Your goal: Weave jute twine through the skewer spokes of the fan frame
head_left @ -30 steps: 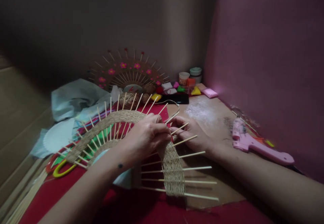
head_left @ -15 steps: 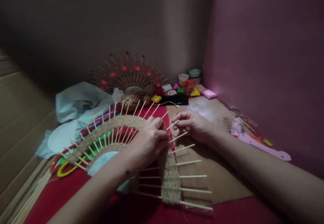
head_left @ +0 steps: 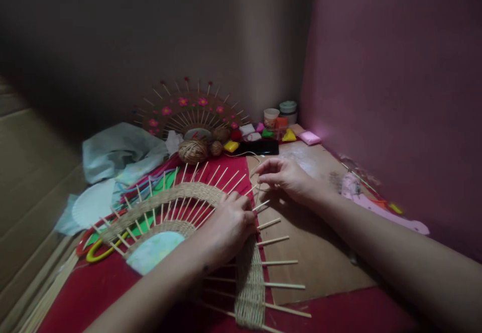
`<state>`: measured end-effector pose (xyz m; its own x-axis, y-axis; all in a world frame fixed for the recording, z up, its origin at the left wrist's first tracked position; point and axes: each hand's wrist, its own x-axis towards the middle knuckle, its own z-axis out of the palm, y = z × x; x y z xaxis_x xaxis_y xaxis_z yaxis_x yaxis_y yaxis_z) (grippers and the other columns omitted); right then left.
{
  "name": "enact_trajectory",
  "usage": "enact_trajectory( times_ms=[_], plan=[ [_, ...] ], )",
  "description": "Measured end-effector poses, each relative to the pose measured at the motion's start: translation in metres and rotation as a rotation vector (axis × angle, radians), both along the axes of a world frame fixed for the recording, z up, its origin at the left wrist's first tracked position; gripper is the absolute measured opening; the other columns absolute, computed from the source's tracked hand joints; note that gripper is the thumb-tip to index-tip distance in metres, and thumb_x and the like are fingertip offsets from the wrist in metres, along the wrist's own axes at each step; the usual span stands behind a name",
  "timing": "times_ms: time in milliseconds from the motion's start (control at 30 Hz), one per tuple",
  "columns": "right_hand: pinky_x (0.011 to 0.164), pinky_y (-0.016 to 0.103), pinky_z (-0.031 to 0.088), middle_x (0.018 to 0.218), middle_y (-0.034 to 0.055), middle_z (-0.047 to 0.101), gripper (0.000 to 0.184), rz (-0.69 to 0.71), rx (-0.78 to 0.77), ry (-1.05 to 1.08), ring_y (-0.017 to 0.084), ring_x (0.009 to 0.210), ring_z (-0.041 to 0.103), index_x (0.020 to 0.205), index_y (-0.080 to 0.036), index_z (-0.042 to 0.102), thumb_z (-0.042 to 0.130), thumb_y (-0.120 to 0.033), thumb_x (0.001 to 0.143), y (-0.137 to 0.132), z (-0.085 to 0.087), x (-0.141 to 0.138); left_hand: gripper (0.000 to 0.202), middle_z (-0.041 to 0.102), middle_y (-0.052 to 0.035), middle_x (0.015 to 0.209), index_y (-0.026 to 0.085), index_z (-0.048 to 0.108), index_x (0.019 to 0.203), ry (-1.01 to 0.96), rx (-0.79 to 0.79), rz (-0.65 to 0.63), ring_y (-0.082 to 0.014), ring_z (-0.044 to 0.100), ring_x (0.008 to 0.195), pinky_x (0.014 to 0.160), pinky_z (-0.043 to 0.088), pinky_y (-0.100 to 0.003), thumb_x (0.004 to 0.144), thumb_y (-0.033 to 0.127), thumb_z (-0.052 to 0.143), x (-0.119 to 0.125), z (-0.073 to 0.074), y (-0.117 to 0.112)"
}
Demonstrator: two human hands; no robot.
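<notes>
A fan-shaped frame of thin sticks lies across the table, with a woven twine band (head_left: 250, 283) running round it in an arc. A pale blue-green half disc (head_left: 156, 250) forms its centre. My left hand (head_left: 233, 220) is closed over the upper right of the band, its fingertips hidden from me. Just beyond the stick ends, my right hand (head_left: 280, 175) pinches a strand of twine (head_left: 254, 158). That strand loops back toward a ball of twine (head_left: 193, 150) behind the frame.
A finished-looking fan with pink flowers (head_left: 184, 102) leans on the back wall. Nearby are a black phone (head_left: 259, 147), small coloured packets, a paper cup (head_left: 271, 118) and a grey cloth (head_left: 120, 147). Cardboard (head_left: 312, 252) lies at right beside a pink glue gun (head_left: 384, 212); yellow-handled scissors (head_left: 100, 252) sit left.
The woven frame has shifted down toward me, and my left hand has moved lower with it. My right hand has risen slightly, away from the stick tips, with the twine.
</notes>
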<state>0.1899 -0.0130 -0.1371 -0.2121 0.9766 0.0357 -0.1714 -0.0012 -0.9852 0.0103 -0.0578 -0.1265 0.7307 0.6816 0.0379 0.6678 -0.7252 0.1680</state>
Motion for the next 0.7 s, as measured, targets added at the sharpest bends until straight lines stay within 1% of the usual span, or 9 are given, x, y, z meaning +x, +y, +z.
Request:
enact_trajectory(
  times_ms=[100, 167, 233, 367, 433, 467, 533, 600, 700],
  plan=[
    [0.052, 0.022, 0.038, 0.066, -0.0002, 0.059, 0.011, -0.067, 0.116, -0.124, 0.007, 0.055, 0.048, 0.071, -0.014, 0.063, 0.066, -0.011, 0.061, -0.004, 0.004, -0.003, 0.029, 0.054, -0.0044, 0.081, 0.017, 0.060, 0.061, -0.040, -0.012, -0.022, -0.0179, 0.041, 0.080, 0.075, 0.033, -0.034, 0.085, 0.028, 0.049, 0.001, 0.000, -0.003],
    [0.052, 0.022, 0.038, 0.066, 0.0000, 0.059, 0.011, -0.072, 0.113, -0.126, 0.008, 0.057, 0.049, 0.072, -0.014, 0.063, 0.066, -0.011, 0.062, -0.003, 0.003, -0.005, 0.027, 0.053, -0.0040, 0.080, 0.017, 0.060, 0.062, -0.056, -0.033, -0.033, -0.0175, 0.040, 0.079, 0.073, 0.032, -0.034, 0.085, 0.026, 0.049, 0.003, 0.004, -0.007],
    [0.047, 0.022, 0.035, 0.061, -0.0014, 0.057, 0.013, -0.056, 0.062, -0.093, 0.006, 0.050, 0.046, 0.073, -0.014, 0.063, 0.066, -0.011, 0.061, -0.001, -0.001, -0.007, 0.026, 0.052, -0.0042, 0.080, 0.016, 0.060, 0.062, -0.064, -0.050, -0.034, -0.0178, 0.039, 0.079, 0.072, 0.032, -0.033, 0.084, 0.024, 0.050, 0.006, 0.009, -0.012],
    [0.038, 0.021, 0.027, 0.051, -0.0044, 0.051, 0.016, 0.025, -0.118, -0.081, 0.005, 0.039, 0.042, 0.073, -0.015, 0.059, 0.068, -0.011, 0.060, 0.004, -0.008, -0.009, 0.025, 0.051, -0.0046, 0.080, 0.017, 0.060, 0.062, -0.076, -0.071, -0.032, -0.0189, 0.038, 0.081, 0.070, 0.033, -0.033, 0.084, 0.025, 0.050, 0.009, 0.016, -0.021],
    [0.038, 0.021, 0.028, 0.054, -0.0035, 0.053, 0.016, 0.080, -0.171, -0.117, 0.006, 0.039, 0.045, 0.072, -0.015, 0.059, 0.067, -0.010, 0.060, 0.005, -0.008, -0.010, 0.024, 0.051, -0.0046, 0.081, 0.018, 0.059, 0.064, -0.075, -0.076, -0.049, -0.0189, 0.039, 0.081, 0.070, 0.033, -0.033, 0.084, 0.025, 0.049, 0.008, 0.019, -0.024],
    [0.039, 0.021, 0.029, 0.055, -0.0031, 0.054, 0.014, 0.097, -0.167, -0.151, 0.006, 0.040, 0.045, 0.072, -0.015, 0.059, 0.066, -0.010, 0.061, 0.005, -0.007, -0.010, 0.022, 0.051, -0.0047, 0.083, 0.018, 0.058, 0.065, -0.071, -0.075, -0.053, -0.0190, 0.039, 0.082, 0.070, 0.034, -0.033, 0.084, 0.024, 0.049, 0.007, 0.020, -0.024],
    [0.043, 0.021, 0.033, 0.057, -0.0024, 0.056, 0.011, 0.108, -0.123, -0.226, 0.006, 0.043, 0.046, 0.070, -0.014, 0.060, 0.065, -0.008, 0.062, 0.004, -0.005, -0.010, 0.012, 0.051, -0.0047, 0.086, 0.018, 0.056, 0.071, -0.055, -0.077, -0.034, -0.0192, 0.039, 0.083, 0.071, 0.034, -0.033, 0.081, 0.021, 0.051, 0.005, 0.023, -0.024],
    [0.048, 0.022, 0.037, 0.057, -0.0019, 0.057, 0.009, 0.124, -0.052, -0.306, 0.007, 0.048, 0.048, 0.064, -0.014, 0.062, 0.065, -0.006, 0.061, 0.001, -0.003, -0.007, 0.002, 0.052, -0.0040, 0.087, 0.017, 0.052, 0.076, -0.046, -0.101, 0.016, -0.0190, 0.040, 0.083, 0.072, 0.035, -0.034, 0.077, 0.018, 0.054, 0.003, 0.026, -0.024],
    [0.055, 0.023, 0.040, 0.059, -0.0009, 0.061, 0.007, 0.201, 0.098, -0.433, 0.010, 0.055, 0.052, 0.061, -0.014, 0.066, 0.066, -0.007, 0.061, -0.002, -0.003, -0.002, 0.009, 0.052, -0.0032, 0.085, 0.018, 0.048, 0.081, -0.062, -0.142, 0.103, -0.0182, 0.042, 0.080, 0.070, 0.035, -0.033, 0.076, 0.020, 0.055, 0.000, 0.032, -0.024]
  ],
)
